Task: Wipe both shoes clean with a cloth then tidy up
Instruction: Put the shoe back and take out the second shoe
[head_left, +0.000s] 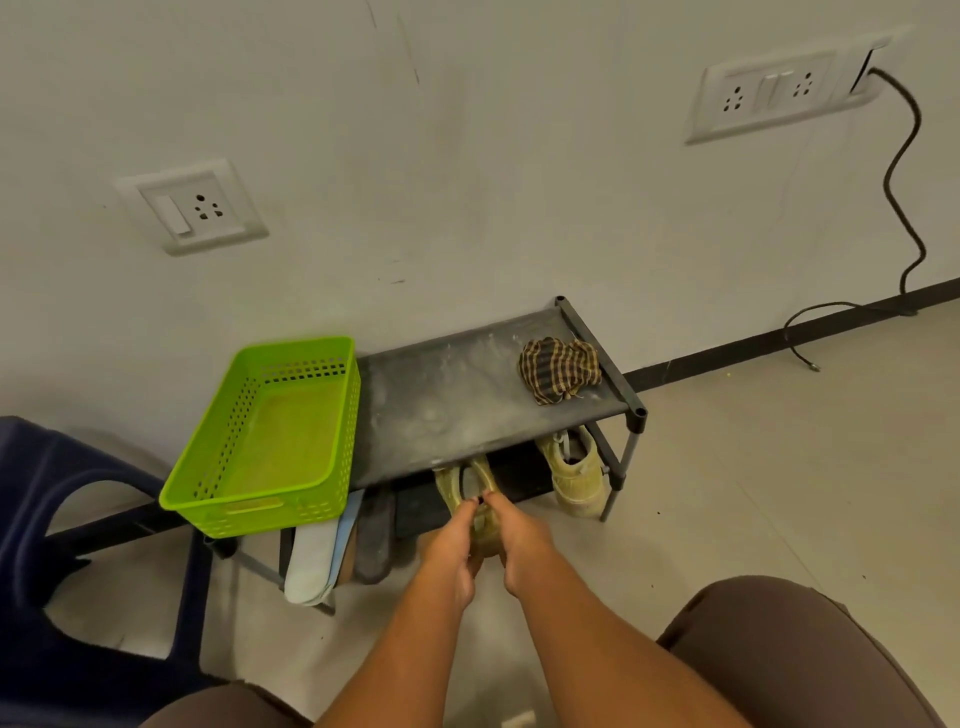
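A: Risk first: the yellow shoe sits half under the top shelf of the shoe rack, so a pull straight up could knock its toe against the shelf edge, or jolt the green basket overhanging the rack's left end.

B: And the grip?

A: Both hands are on that shoe. The left hand and right hand reach forward and down, arms nearly straight, and the fingers of each are closed around the shoe's collar from either side, thumbs almost touching. It looks firm, though pinching soft fabric at the opening could let it slip.

B: Where's everything else?

A: The second shoe stands on the lower shelf at the right end. The checked cloth lies bunched on the top shelf, far right, well apart from the hands. Wiping hasn't begun, I'd judge. That shelf is dusty, so the cloth may carry grit.
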